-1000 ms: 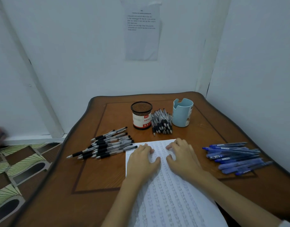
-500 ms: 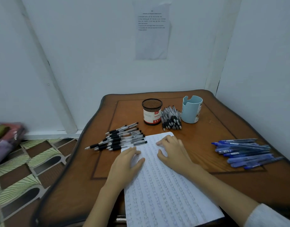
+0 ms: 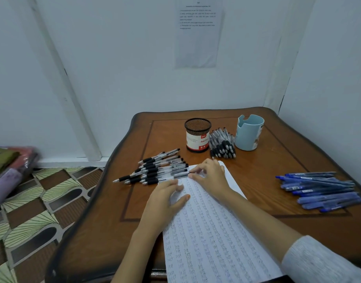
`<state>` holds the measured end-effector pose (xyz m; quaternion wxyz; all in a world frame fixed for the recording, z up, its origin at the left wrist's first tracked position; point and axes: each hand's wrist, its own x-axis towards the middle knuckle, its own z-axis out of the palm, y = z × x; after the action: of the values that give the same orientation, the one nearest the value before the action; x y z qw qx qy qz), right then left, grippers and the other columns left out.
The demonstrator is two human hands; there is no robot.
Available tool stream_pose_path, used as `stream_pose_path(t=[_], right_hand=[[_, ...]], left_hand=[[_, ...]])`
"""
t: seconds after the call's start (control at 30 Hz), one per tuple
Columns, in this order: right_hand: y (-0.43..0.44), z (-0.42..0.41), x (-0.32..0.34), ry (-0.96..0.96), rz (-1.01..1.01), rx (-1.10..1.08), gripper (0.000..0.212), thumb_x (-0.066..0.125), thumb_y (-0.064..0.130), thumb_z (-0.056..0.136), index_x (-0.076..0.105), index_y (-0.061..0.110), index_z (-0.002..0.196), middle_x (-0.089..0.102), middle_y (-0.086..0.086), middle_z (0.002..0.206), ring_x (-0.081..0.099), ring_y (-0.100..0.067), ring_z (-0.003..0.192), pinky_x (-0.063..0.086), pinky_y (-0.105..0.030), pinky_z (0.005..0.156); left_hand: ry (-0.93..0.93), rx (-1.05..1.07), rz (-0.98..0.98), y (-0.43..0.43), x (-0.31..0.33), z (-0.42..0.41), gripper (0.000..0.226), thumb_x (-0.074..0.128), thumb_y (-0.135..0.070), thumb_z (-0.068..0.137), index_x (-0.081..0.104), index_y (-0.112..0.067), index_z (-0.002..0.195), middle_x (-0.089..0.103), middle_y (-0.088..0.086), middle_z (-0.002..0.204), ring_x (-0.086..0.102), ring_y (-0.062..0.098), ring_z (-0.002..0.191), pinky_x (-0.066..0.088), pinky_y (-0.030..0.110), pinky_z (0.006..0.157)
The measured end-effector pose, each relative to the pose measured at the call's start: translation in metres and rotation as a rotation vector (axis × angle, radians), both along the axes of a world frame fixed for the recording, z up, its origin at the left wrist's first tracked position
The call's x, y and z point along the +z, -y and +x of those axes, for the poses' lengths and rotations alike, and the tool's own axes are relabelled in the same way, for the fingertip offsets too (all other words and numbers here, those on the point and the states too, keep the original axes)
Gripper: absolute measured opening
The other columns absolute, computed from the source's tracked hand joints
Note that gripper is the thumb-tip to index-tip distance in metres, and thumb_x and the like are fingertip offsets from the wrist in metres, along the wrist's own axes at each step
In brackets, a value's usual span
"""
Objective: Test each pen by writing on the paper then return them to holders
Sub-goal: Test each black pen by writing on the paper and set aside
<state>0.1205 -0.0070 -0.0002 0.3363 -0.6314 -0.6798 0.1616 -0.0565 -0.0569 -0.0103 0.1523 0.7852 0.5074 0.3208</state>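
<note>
A sheet of paper [image 3: 212,231] filled with handwriting lies on the wooden table [image 3: 106,231]. My left hand [image 3: 165,201] presses flat on its left edge. My right hand [image 3: 211,176] reaches over the paper's top corner, and its thumb and forefinger pinch the end of a black-grip pen [image 3: 179,175] at the edge of the left pen pile [image 3: 155,170]. At the back stand a black mesh holder [image 3: 198,135] and a light blue holder [image 3: 250,132], with a second pile of black-grip pens [image 3: 222,146] between them.
Several blue pens [image 3: 318,190] lie in a heap at the table's right side. White walls close in behind and on the right, with a printed sheet [image 3: 198,33] on the back wall. Patterned floor tiles [image 3: 32,211] and wrapped fabric bundles [image 3: 8,166] are at left.
My right hand slid left across the top of the paper to the left pen pile. My left hand shifted to the paper's left edge. The view turned leftward.
</note>
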Motion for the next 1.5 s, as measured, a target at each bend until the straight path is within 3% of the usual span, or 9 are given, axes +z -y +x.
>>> stream_pose_path(t=[0.13, 0.47, 0.6, 0.67, 0.83, 1.07, 1.3, 1.37, 1.5], right_hand=[[0.006, 0.007, 0.005, -0.317, -0.102, 0.023, 0.004, 0.072, 0.031, 0.084, 0.07, 0.032, 0.081, 0.059, 0.011, 0.089, 0.05, -0.01, 0.086, 0.041, -0.033, 0.085], [0.017, 0.063, 0.05, -1.387, -0.096, -0.186, 0.018, 0.039, 0.022, 0.103, 0.051, 0.01, 0.103, 0.068, -0.013, 0.095, 0.067, -0.027, 0.086, 0.054, -0.043, 0.085], [0.021, 0.082, 0.057, -1.855, -0.171, -0.173, 0.023, 0.04, 0.029, 0.103, 0.058, 0.016, 0.099, 0.051, -0.003, 0.072, 0.048, -0.01, 0.05, 0.049, -0.022, 0.052], [0.023, 0.087, 0.055, -1.812, -0.227, -0.135, 0.03, 0.038, 0.037, 0.102, 0.061, 0.017, 0.1, 0.046, 0.002, 0.065, 0.032, -0.004, 0.038, 0.03, -0.014, 0.034], [0.03, 0.089, 0.05, -1.761, -0.322, -0.03, 0.041, 0.032, 0.036, 0.103, 0.064, 0.014, 0.091, 0.035, 0.006, 0.045, 0.022, -0.005, 0.031, 0.015, -0.017, 0.03], [0.036, 0.087, 0.042, -1.762, -0.355, -0.027, 0.032, 0.037, 0.029, 0.1, 0.063, 0.013, 0.089, 0.042, 0.004, 0.047, 0.023, -0.004, 0.029, 0.016, -0.016, 0.028], [0.038, 0.089, 0.042, -1.652, -0.349, -0.076, 0.031, 0.044, 0.018, 0.099, 0.064, -0.003, 0.11, 0.066, -0.017, 0.097, 0.054, -0.009, 0.058, 0.041, -0.015, 0.047], [0.038, 0.091, 0.038, -1.679, -0.393, -0.106, 0.052, 0.033, 0.036, 0.101, 0.068, -0.002, 0.105, 0.064, -0.016, 0.09, 0.053, -0.016, 0.066, 0.042, -0.021, 0.057], [0.037, 0.095, 0.032, -1.592, -0.422, -0.168, 0.054, 0.04, 0.047, 0.099, 0.068, 0.001, 0.102, 0.055, -0.005, 0.06, 0.046, -0.007, 0.045, 0.036, -0.014, 0.037]], left_hand=[[-0.05, 0.035, 0.104, 0.006, 0.004, 0.003, 0.042, 0.065, -0.05, 0.084, 0.071, -0.017, 0.109, 0.061, -0.014, 0.106, 0.05, -0.002, 0.101, 0.043, 0.015, 0.082], [-0.047, -0.09, -0.118, 0.001, 0.006, 0.002, 0.066, 0.061, -0.063, 0.077, 0.059, -0.022, 0.129, 0.051, -0.013, 0.137, 0.043, 0.003, 0.129, 0.036, 0.021, 0.103], [-0.028, -0.15, -0.189, -0.004, 0.006, 0.002, 0.067, 0.061, -0.063, 0.074, 0.058, -0.024, 0.129, 0.048, -0.009, 0.143, 0.038, 0.003, 0.135, 0.035, 0.029, 0.111], [-0.003, -0.175, -0.222, -0.006, 0.007, 0.003, 0.067, 0.062, -0.062, 0.073, 0.059, -0.025, 0.128, 0.049, -0.009, 0.143, 0.038, 0.003, 0.135, 0.035, 0.033, 0.112], [0.016, -0.209, -0.263, -0.013, 0.01, 0.007, 0.063, 0.065, -0.057, 0.072, 0.06, -0.025, 0.126, 0.049, -0.007, 0.143, 0.039, 0.003, 0.135, 0.034, 0.031, 0.113], [-0.001, -0.267, -0.294, -0.023, 0.013, 0.01, 0.059, 0.067, -0.049, 0.074, 0.06, -0.022, 0.126, 0.048, -0.006, 0.143, 0.038, -0.004, 0.13, 0.026, 0.001, 0.098], [0.064, -0.269, -0.3, -0.027, 0.009, 0.012, 0.056, 0.067, -0.049, 0.074, 0.061, -0.024, 0.124, 0.048, -0.008, 0.143, 0.039, -0.001, 0.131, 0.031, 0.012, 0.105], [0.095, -0.254, -0.283, -0.026, 0.007, 0.012, 0.055, 0.067, -0.05, 0.073, 0.063, -0.025, 0.122, 0.05, -0.007, 0.141, 0.042, 0.001, 0.131, 0.034, 0.022, 0.109], [0.116, -0.242, -0.25, -0.026, 0.003, 0.013, 0.051, 0.067, -0.05, 0.074, 0.064, -0.026, 0.119, 0.052, -0.008, 0.14, 0.043, 0.002, 0.131, 0.037, 0.028, 0.11]])
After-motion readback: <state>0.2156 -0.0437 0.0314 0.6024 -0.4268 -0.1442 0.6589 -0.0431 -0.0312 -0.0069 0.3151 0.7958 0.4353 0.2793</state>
